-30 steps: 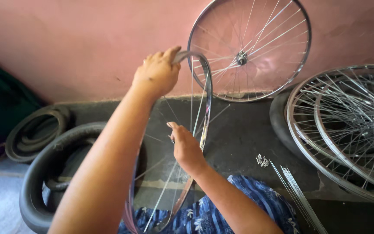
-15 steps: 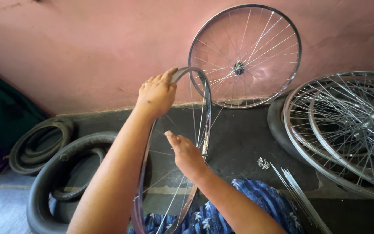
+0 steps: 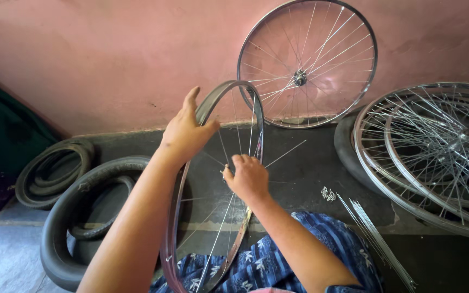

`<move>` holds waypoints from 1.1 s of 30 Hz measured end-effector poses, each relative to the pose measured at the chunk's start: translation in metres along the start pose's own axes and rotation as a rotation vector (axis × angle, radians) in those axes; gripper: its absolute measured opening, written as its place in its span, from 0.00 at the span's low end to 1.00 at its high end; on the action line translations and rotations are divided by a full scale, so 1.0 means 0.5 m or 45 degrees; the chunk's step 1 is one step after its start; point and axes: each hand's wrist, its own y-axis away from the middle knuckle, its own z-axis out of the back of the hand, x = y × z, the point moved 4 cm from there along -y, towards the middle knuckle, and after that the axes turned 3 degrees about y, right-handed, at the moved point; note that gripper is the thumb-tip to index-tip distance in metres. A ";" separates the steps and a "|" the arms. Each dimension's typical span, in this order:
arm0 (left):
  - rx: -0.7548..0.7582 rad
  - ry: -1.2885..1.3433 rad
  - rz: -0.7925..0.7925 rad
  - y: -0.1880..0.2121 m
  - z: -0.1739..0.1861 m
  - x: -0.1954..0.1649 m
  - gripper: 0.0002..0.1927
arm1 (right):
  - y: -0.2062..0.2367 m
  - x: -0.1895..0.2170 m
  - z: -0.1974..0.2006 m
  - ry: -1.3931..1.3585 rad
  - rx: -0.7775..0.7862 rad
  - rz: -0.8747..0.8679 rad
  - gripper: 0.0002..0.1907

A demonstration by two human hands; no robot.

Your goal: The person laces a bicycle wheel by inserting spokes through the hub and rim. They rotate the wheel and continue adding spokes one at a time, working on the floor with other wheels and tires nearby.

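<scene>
My left hand [image 3: 188, 133] gripped the top of the rim [image 3: 213, 106], fingers curled over its edge and thumb on the near side. The rim stood upright on edge in the middle of the frame, its lower part resting against my blue patterned lap [image 3: 278, 260]. My right hand [image 3: 248, 176] sat inside the rim among the loose spokes [image 3: 221, 228], fingers pinched narrow around something near the middle; I could not tell just what. A built wheel [image 3: 348, 32] leaned on the pink wall [image 3: 109, 59] at upper centre. More wheels [image 3: 435, 157] lay stacked at the right edge. A bundle of spare spokes [image 3: 375, 239] lay on the floor [image 3: 310, 163] at lower right, small nipples [image 3: 328, 193] just beside it. Tyres [image 3: 61, 222] lay at lower left.
</scene>
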 end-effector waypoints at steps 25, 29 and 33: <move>-0.007 1.158 0.001 0.362 -0.084 0.148 0.39 | 0.101 0.029 -0.162 -0.975 -0.109 0.338 0.11; 0.032 0.759 0.399 0.358 -0.085 0.156 0.35 | 0.111 0.013 -0.162 -1.094 -0.017 0.254 0.14; -0.058 1.181 0.281 0.322 -0.091 0.121 0.32 | 0.107 -0.002 -0.137 -0.974 -0.082 0.239 0.18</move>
